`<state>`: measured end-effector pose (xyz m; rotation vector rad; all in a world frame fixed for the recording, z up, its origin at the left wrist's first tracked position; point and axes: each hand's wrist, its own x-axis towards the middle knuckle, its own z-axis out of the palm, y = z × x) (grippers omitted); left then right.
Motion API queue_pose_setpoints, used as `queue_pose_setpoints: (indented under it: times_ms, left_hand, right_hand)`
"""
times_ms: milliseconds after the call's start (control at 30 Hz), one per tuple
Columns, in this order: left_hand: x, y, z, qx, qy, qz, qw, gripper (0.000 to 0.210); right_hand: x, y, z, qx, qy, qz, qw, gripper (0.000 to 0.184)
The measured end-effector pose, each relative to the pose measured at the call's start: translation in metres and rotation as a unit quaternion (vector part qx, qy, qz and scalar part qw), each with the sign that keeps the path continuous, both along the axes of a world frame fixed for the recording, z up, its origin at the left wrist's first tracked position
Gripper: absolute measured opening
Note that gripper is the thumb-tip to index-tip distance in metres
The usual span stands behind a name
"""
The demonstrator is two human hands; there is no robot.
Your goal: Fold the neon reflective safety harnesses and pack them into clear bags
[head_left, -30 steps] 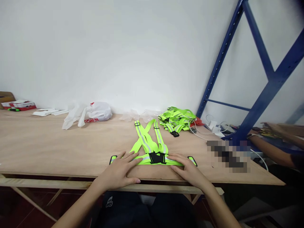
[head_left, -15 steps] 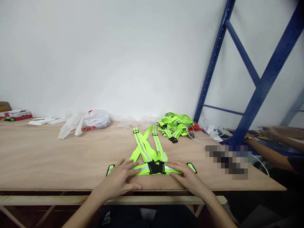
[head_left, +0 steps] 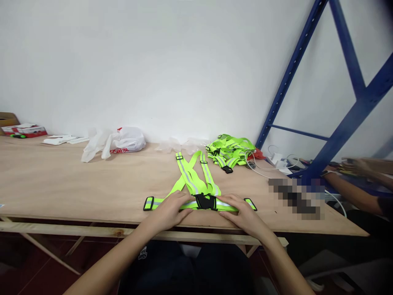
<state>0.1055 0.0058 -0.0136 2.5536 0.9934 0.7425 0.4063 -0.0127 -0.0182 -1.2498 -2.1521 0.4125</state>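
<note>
A neon-yellow reflective harness [head_left: 190, 174] with silver stripes lies on the table before me. Its crossed shoulder straps point away from me, and its waist belt runs sideways along the near side. A fastened black buckle [head_left: 206, 201] sits in the middle of the belt. My left hand [head_left: 173, 209] rests on the belt just left of the buckle, its fingers stretched over the strap and its thumb apart near the lower edge. On the buckle's right side, my right hand [head_left: 241, 209] lies likewise, open, thumb apart. Black slider loops show at both belt ends.
Behind the harness is a heap of similar neon straps [head_left: 231, 149]. White plastic bags [head_left: 129, 140] lie farther left along the wall. A blue metal rack [head_left: 294, 69], white cables and a pixelated dark patch are at right, with another person's forearm [head_left: 353, 188] beyond.
My left hand has slid right along the belt, closer to the buckle, its fingers less spread. My right hand stays beside the buckle. The camera view has shifted, uncovering more of the belt's left end.
</note>
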Motion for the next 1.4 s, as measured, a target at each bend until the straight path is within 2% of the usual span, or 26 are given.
queue_pose_setpoints:
  times_ms: [300, 567, 733, 933, 1133, 1267, 1400]
  left_hand:
    - [0.003, -0.001, 0.005, 0.014, -0.001, -0.022, 1.0, 0.026]
    - [0.002, -0.003, 0.006, 0.008, -0.009, -0.027, 1.0, 0.031]
    - [0.002, -0.002, 0.004, 0.005, -0.013, -0.029, 0.999, 0.033]
    - [0.002, -0.004, 0.006, 0.001, -0.037, -0.026, 0.999, 0.025]
    - [0.003, -0.006, 0.009, 0.005, -0.023, -0.025, 0.999, 0.021]
    - [0.003, -0.005, 0.008, 0.034, -0.012, -0.034, 0.999, 0.023]
    - [0.004, -0.01, 0.004, 0.118, 0.041, -0.01, 0.992, 0.024]
  right_hand:
    - [-0.005, 0.002, -0.004, 0.022, -0.015, -0.004, 1.0, 0.046]
    - [-0.011, 0.001, -0.004, 0.05, 0.015, 0.005, 0.999, 0.038]
    - [-0.01, -0.002, -0.003, 0.039, 0.006, 0.01, 0.999, 0.035]
    - [-0.012, -0.003, 0.0, 0.016, -0.006, 0.015, 1.0, 0.034]
    - [-0.012, -0.002, 0.0, 0.003, -0.003, 0.018, 1.0, 0.034]
    - [-0.011, -0.001, -0.002, 0.006, 0.005, 0.019, 1.0, 0.033]
    - [-0.011, 0.0, -0.004, 0.007, 0.008, 0.02, 1.0, 0.033]
